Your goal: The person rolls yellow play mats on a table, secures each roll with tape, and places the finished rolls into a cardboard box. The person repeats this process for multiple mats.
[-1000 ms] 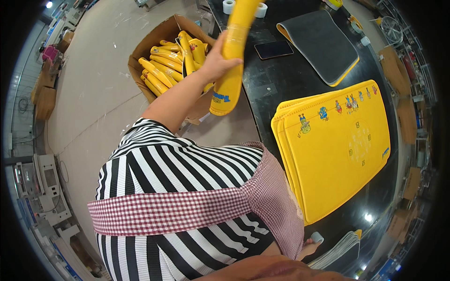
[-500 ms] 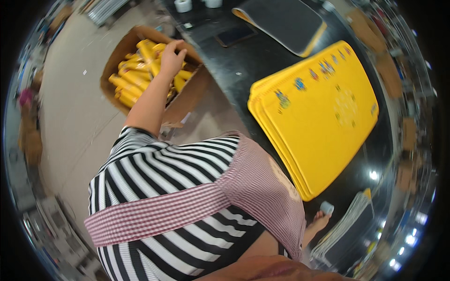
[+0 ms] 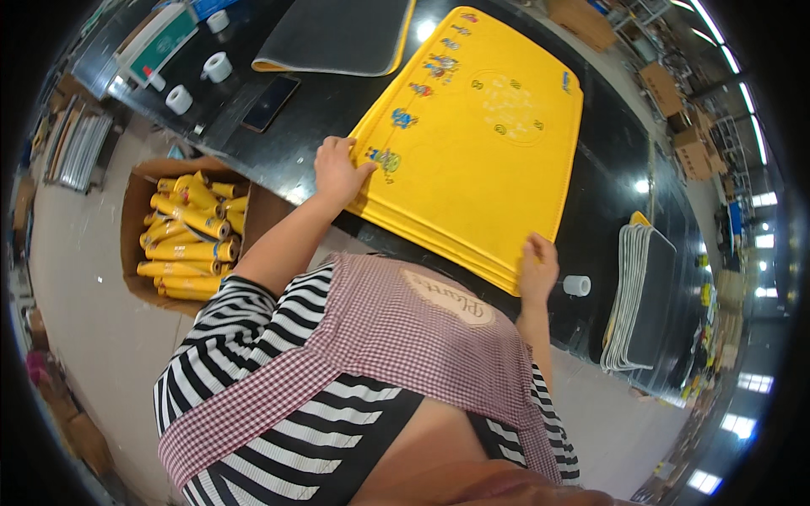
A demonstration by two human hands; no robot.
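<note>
A stack of yellow mats (image 3: 481, 160) with small printed cartoon figures lies on the black table in front of me. My left hand (image 3: 339, 173) is at the stack's left edge, thumb over the top mat and fingers bent at the side. At the near right corner, my right hand (image 3: 537, 268) has its fingers curled on the mat's edge. How many layers each hand pinches cannot be made out. Just right of that hand, a small white roll (image 3: 576, 286) sits on the table.
A cardboard box (image 3: 135, 228) of rolled yellow mats (image 3: 190, 251) stands on the floor at left. On the black table (image 3: 316, 110) lie a phone (image 3: 270, 103), a dark mat (image 3: 337, 34) and white rolls (image 3: 217, 67). Folded grey mats (image 3: 639, 295) are stacked at right.
My left hand has left the box of rolled mats and come to the stack's edge. The right hand has let go of the white roll and moved to the near corner. My view has turned right.
</note>
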